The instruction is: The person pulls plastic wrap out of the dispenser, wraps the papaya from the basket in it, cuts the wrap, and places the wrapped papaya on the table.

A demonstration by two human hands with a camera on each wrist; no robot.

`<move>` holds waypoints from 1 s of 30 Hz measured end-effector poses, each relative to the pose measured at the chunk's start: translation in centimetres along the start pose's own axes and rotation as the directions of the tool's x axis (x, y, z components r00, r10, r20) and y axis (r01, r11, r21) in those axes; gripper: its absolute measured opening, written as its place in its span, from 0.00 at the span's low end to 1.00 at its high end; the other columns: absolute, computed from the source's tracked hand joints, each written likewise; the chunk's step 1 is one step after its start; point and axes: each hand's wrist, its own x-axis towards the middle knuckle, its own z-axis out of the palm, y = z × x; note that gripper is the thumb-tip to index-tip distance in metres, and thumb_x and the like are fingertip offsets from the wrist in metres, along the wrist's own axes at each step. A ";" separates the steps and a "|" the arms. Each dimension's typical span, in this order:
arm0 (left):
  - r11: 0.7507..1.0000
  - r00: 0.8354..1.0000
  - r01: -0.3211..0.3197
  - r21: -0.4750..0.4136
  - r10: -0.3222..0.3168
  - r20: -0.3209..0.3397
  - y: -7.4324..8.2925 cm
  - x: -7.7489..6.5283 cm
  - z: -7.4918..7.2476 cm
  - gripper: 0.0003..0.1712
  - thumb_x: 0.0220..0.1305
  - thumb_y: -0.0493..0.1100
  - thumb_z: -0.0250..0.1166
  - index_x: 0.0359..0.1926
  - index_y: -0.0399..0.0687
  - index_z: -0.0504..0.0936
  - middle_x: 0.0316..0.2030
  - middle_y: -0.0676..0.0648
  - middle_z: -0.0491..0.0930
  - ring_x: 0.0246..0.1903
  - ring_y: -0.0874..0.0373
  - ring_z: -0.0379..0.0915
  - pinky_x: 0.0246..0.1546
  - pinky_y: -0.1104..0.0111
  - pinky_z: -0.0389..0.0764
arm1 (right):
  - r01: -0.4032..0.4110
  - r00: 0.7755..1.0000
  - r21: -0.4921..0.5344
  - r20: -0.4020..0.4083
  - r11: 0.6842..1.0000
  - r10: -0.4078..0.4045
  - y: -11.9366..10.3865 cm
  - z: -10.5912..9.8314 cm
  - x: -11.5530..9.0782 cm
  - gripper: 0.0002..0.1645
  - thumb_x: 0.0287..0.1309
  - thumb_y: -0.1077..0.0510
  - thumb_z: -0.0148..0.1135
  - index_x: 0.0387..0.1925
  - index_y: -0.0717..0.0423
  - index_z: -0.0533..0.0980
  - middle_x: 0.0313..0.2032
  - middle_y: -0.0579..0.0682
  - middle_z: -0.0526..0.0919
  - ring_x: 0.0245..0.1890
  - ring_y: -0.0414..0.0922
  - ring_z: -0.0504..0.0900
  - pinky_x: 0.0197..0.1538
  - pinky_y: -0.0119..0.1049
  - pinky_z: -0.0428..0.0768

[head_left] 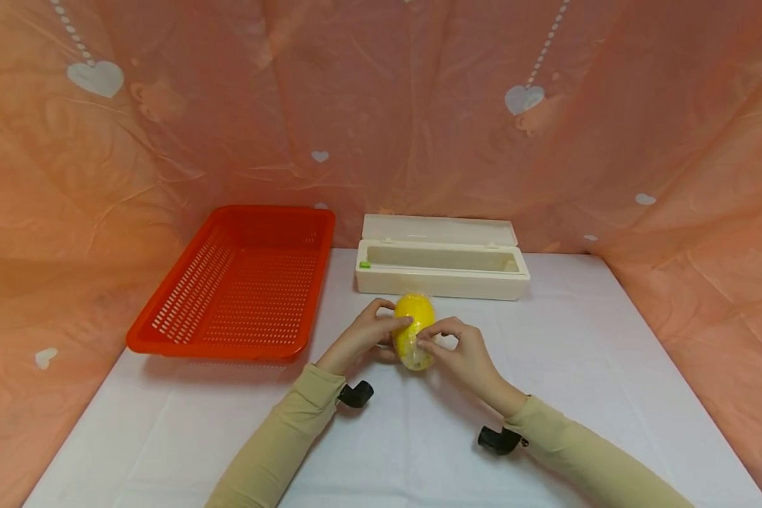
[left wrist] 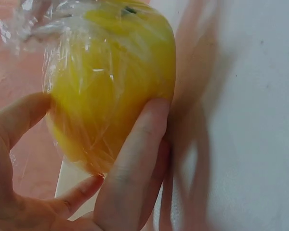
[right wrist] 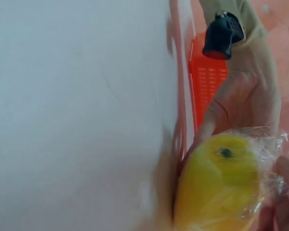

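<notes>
A yellow, mango-like fruit [head_left: 414,309] wrapped in clear plastic film is held up over the middle of the table. My left hand [head_left: 360,336] grips it from the left, thumb and fingers spread around its sides. A small dark green stem spot shows through the film on the fruit [right wrist: 207,187] in the right wrist view. My right hand [head_left: 465,354] pinches loose film at the fruit's near right side. Bunched film [left wrist: 33,29] sticks out at one end in the left wrist view. Right fingertips are only partly visible in the right wrist view.
A red perforated plastic basket [head_left: 314,296] stands at the left of the white-covered table [head_left: 584,353]. Behind the hands sits a long white box [head_left: 444,285], its lid [head_left: 438,229] raised, with a small green piece on its left rim. A pink curtain surrounds the table.
</notes>
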 end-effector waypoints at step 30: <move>1.000 0.994 -0.015 0.009 0.014 0.111 0.1 0.3 0.1 0.57 0.52 0.39 0.75 0.73 0.55 0.46 0.64 0.32 0.61 0.48 0.43 0.75 0.37 0.54 0.83 | -0.505 0.851 0.210 0.281 0.837 0.443 4.5 -1.3 2.8 0.20 0.58 0.56 0.66 0.46 0.60 0.68 0.54 0.60 0.66 0.46 0.53 0.74 0.49 0.39 0.74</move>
